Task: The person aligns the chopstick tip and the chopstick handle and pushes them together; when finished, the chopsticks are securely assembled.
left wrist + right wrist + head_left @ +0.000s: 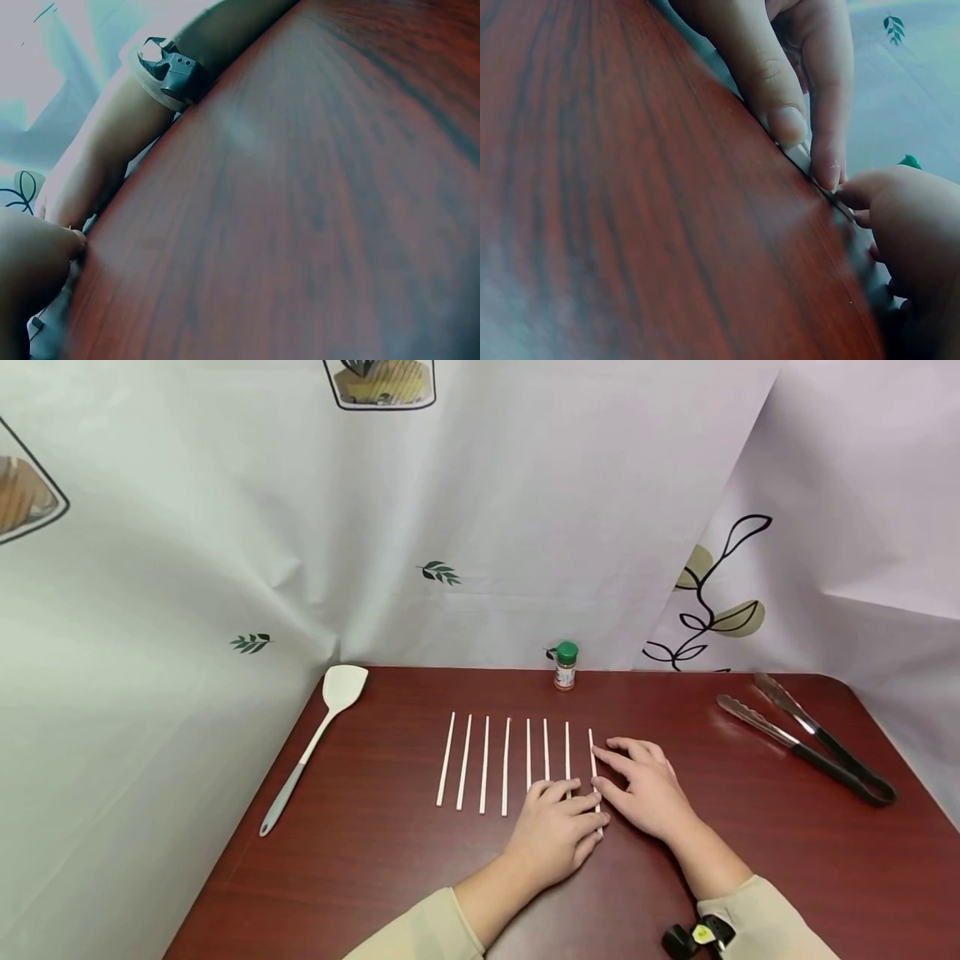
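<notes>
Several thin white sticks (462,762) lie side by side in a row on the dark red table. At the right end of the row is one white stick (592,745) that both hands touch. My left hand (551,831) reaches across the near ends of neighbouring sticks, partly hiding them, and its thumb and index finger grip this stick's near end. In the right wrist view, the left thumb (786,126) lies against the stick (799,156). From the right, my right hand (651,792) touches the stick with its thumb and index fingertips, fingers extended.
A white spatula (343,687) with a grey handle lies on the left. At the back edge stands a small spice jar (566,667) with a green cap. Metal tongs (813,735) with black handles lie spread on the right. Patterned cloth hangs behind the table.
</notes>
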A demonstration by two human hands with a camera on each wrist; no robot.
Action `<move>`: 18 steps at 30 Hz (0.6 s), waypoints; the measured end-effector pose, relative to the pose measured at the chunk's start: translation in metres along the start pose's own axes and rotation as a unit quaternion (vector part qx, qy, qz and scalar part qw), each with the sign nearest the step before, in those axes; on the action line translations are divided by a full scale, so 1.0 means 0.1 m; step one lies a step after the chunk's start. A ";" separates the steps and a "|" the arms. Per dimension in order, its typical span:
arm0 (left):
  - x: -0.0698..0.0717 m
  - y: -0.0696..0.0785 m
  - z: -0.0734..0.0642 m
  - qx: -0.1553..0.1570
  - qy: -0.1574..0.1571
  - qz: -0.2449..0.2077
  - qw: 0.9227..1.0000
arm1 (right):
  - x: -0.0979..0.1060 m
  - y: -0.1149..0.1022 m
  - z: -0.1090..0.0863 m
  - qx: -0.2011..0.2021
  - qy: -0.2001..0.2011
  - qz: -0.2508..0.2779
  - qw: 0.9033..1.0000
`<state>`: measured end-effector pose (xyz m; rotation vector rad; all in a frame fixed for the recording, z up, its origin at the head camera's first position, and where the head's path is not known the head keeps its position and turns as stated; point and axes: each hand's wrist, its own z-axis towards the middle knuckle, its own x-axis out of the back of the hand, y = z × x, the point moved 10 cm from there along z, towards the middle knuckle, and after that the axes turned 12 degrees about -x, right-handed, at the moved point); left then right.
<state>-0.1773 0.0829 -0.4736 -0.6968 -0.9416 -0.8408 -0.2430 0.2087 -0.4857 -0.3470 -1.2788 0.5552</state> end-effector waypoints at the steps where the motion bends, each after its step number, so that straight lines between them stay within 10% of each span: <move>1: 0.00 0.00 0.00 0.002 0.002 0.000 1.000 | -0.01 0.00 0.00 -0.001 -0.003 -0.001 1.000; 18: 0.11 -0.05 -0.18 -0.002 0.007 -0.027 1.000 | 0.09 0.01 -0.03 -0.009 0.020 0.076 0.997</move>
